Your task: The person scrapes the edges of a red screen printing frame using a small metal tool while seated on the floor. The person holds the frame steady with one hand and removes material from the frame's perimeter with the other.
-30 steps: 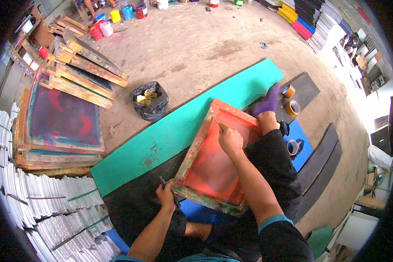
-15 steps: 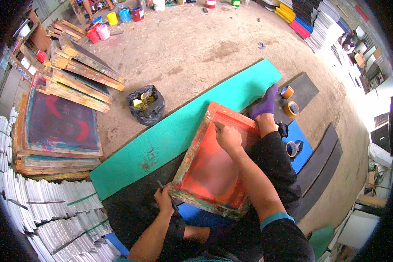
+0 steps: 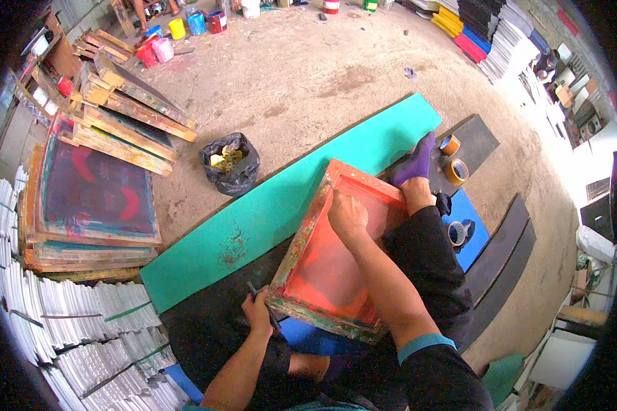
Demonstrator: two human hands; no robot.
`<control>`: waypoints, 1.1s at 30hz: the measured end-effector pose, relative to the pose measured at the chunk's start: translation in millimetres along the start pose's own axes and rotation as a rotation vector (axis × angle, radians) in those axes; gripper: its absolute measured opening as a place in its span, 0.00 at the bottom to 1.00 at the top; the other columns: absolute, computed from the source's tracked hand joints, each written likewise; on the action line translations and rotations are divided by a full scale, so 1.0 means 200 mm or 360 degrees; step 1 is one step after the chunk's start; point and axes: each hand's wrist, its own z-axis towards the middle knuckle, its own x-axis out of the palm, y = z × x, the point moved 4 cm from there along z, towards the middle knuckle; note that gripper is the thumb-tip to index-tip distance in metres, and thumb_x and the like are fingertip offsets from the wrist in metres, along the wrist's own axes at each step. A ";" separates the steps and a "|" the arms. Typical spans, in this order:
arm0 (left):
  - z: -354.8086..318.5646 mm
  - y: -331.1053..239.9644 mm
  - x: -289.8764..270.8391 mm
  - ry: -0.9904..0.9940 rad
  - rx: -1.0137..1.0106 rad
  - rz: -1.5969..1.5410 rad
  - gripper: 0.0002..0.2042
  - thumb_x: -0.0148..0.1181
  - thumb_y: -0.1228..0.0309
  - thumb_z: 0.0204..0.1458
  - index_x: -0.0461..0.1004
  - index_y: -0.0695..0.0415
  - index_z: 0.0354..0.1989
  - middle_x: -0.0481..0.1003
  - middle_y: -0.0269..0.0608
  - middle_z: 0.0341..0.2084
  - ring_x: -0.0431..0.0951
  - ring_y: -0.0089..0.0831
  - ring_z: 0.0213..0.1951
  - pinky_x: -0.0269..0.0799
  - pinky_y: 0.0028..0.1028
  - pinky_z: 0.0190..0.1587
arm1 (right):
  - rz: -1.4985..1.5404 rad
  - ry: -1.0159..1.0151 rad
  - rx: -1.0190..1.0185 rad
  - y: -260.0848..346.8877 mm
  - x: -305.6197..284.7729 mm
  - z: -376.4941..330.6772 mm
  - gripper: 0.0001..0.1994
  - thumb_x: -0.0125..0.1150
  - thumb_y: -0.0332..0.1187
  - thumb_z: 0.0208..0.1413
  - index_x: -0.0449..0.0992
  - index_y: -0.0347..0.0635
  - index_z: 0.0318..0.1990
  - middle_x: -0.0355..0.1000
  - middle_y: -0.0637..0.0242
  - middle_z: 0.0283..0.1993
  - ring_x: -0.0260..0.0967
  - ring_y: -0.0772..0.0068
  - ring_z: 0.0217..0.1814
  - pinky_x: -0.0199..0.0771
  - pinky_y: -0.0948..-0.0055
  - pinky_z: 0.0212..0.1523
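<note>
A silk-screen frame (image 3: 301, 236) with paint-stained wooden bars and red-orange mesh lies tilted across my lap. My right hand (image 3: 348, 218) is over its far left inner corner, fingers curled closed; whatever they may pinch is too small to make out. At the frame's near left corner, my left hand (image 3: 257, 314) is closed round a slim dark tool (image 3: 252, 286) whose tip pokes out past the fingers. The tool's exact kind does not show. Beneath the frame's far side runs a long green foam strip (image 3: 363, 151) with dark scraps on it.
A black plastic bag (image 3: 230, 179) holding yellowish scraps stands beyond the strip. Tape rolls (image 3: 457, 171) lie right of my purple-socked foot (image 3: 418, 161). More screen frames (image 3: 96, 195) are piled at left, above white sheet stacks (image 3: 82, 312). Paint buckets (image 3: 177, 29) stand at the back.
My right hand has slid slightly left and nearer along the frame's left bar, its fingers now more curled. My left hand and the frame have stayed about where they were.
</note>
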 end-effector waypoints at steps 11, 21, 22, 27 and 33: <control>0.00 0.02 -0.01 0.0007 0.0038 -0.0100 0.11 0.59 0.73 0.50 0.78 0.63 0.40 0.78 0.39 0.34 0.76 0.31 0.36 0.71 0.29 0.44 | 0.0108 0.0028 0.0057 -0.06 0.05 0.02 0.13 0.48 0.32 0.57 0.78 0.42 0.45 0.78 0.48 0.38 0.78 0.47 0.41 0.79 0.49 0.43; 0.08 0.08 -0.03 0.0155 0.0085 -0.0019 0.09 0.58 0.74 0.51 0.78 0.63 0.39 0.78 0.39 0.35 0.76 0.29 0.36 0.70 0.28 0.42 | 0.0242 -0.0059 -0.0010 -0.09 0.07 0.06 0.12 0.50 0.32 0.56 0.80 0.42 0.39 0.78 0.48 0.37 0.78 0.46 0.41 0.79 0.51 0.43; 0.07 0.06 -0.03 0.0180 0.0084 -0.0017 0.09 0.58 0.74 0.51 0.78 0.63 0.39 0.78 0.39 0.35 0.76 0.29 0.36 0.70 0.28 0.41 | 0.0176 -0.0046 -0.0045 -0.10 0.07 0.07 0.12 0.50 0.32 0.56 0.80 0.42 0.39 0.78 0.47 0.37 0.78 0.46 0.41 0.79 0.51 0.43; -0.01 0.00 0.03 0.0080 0.0138 -0.0035 0.08 0.58 0.74 0.51 0.78 0.63 0.38 0.77 0.38 0.33 0.76 0.29 0.35 0.70 0.28 0.41 | 0.0451 0.0045 -0.0075 -0.25 0.16 0.17 0.13 0.50 0.33 0.58 0.79 0.53 0.47 0.77 0.49 0.38 0.76 0.44 0.42 0.76 0.48 0.42; 0.03 0.02 0.00 0.0141 0.0137 -0.0009 0.09 0.57 0.74 0.51 0.78 0.64 0.38 0.78 0.39 0.33 0.76 0.30 0.35 0.71 0.29 0.41 | 0.0411 -0.0123 -0.0161 -0.23 0.18 0.15 0.14 0.51 0.34 0.58 0.81 0.46 0.46 0.76 0.47 0.34 0.76 0.44 0.39 0.76 0.52 0.39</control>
